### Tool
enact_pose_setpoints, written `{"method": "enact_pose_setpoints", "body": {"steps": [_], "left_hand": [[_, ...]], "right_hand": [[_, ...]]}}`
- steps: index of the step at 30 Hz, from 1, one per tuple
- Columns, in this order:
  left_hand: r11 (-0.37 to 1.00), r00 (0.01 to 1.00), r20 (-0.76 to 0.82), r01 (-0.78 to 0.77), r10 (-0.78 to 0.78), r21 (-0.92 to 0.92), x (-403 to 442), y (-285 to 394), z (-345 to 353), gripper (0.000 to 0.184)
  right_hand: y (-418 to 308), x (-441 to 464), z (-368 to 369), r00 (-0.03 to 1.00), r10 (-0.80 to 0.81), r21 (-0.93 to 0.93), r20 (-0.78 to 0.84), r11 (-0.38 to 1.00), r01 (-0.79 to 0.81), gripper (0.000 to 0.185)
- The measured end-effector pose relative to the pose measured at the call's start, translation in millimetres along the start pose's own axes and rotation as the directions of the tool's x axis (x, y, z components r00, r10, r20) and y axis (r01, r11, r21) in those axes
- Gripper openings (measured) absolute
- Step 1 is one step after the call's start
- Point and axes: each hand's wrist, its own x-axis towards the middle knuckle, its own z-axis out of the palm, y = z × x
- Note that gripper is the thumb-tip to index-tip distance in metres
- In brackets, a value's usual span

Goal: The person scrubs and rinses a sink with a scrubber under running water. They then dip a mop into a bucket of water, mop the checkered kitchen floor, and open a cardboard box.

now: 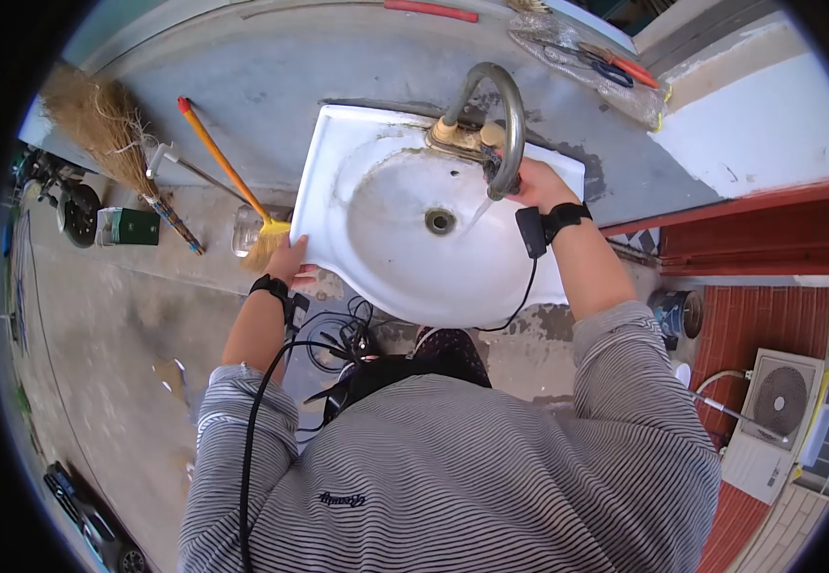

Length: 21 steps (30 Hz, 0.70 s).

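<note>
A white washbasin (405, 277) stands in front of me, with a round drain (440, 222) in its bowl. My left hand (289, 260) grips the basin's left front edge. Above the bowl arches a metal faucet (514, 105), and a thin stream of water (477, 216) runs from its mouth. My right hand (540, 185) is closed beside the faucet's mouth, its fingers partly hidden by the spout. A small dark thing (493, 166) shows at those fingers; I cannot make out what it is. Brownish grime marks the faucet base (457, 140).
Left of the basin are a yellow-handled broom (226, 162), a straw broom (99, 119) and a green box (128, 227). Pliers (615, 69) lie on the ledge at upper right. Black cables (343, 334) hang below the basin. An air-conditioner unit (777, 411) stands at right.
</note>
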Motion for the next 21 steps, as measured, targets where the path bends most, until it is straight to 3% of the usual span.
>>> {"method": "enact_pose_setpoints", "body": {"steps": [2, 3, 4, 7, 9, 13, 16, 18, 19, 20, 21], "left_hand": [[1.0, 1.0, -0.007, 0.014, -0.014, 0.011, -1.3, -4.1, -0.7, 0.04], [1.0, 1.0, 0.005, 0.001, -0.001, 0.007, -0.3, -5.0, -1.9, 0.04], [1.0, 1.0, 0.016, -0.017, 0.017, -0.003, 1.2, -3.8, -2.1, 0.04], [0.998, 0.998, 0.007, -0.063, 0.063, -0.004, 6.6, -10.2, -2.2, 0.039], [0.996, 0.997, 0.004, -0.083, 0.083, 0.014, 10.9, -9.8, -3.1, 0.04], [0.996, 0.996, 0.006, -0.088, 0.088, 0.021, 10.6, -9.7, -2.8, 0.041], [0.996, 0.996, -0.009, -0.084, 0.084, 0.022, 10.8, -10.3, -2.1, 0.041], [0.995, 0.995, -0.008, -0.099, 0.099, 0.03, 11.4, -11.0, -2.2, 0.042], [0.996, 0.996, -0.004, -0.091, 0.091, 0.026, 10.5, -13.5, -1.9, 0.042], [0.996, 0.996, -0.005, -0.091, 0.091, 0.022, 10.3, -13.5, -2.0, 0.042], [0.995, 0.995, -0.009, -0.098, 0.098, 0.013, 11.0, -10.3, -2.7, 0.042]], "right_hand": [[36.3, -21.0, 3.9, 0.999, -0.032, 0.034, 0.039, 0.999, 0.031, 0.018], [53.2, -49.0, 19.2, 0.996, 0.039, 0.024, -0.078, 0.999, -0.037, 0.021], [80.1, -49.6, 15.6, 0.997, 0.061, 0.09, 0.055, 0.994, -0.066, 0.025], [130.8, -69.3, 37.9, 0.999, 0.032, 0.186, 0.027, 0.982, -0.037, 0.027], [146.5, -57.7, 49.2, 0.995, 0.1, 0.618, -0.015, 0.783, -0.07, 0.026], [139.1, -51.5, 59.9, 0.988, 0.028, 0.678, -0.154, 0.73, 0.085, 0.025], [126.7, -55.1, 56.3, 0.994, 0.066, 0.691, -0.089, 0.723, 0.014, 0.025], [120.5, -61.6, 57.9, 0.995, 0.011, 0.685, -0.097, 0.726, 0.058, 0.025], [118.9, -67.6, 59.9, 0.988, 0.008, 0.401, -0.155, 0.915, 0.055, 0.026], [117.8, -73.0, 63.1, 0.979, -0.015, 0.072, -0.206, 0.997, 0.03, 0.026], [117.3, -70.7, 62.3, 0.979, -0.017, 0.065, -0.205, 0.997, 0.031, 0.026]]}}
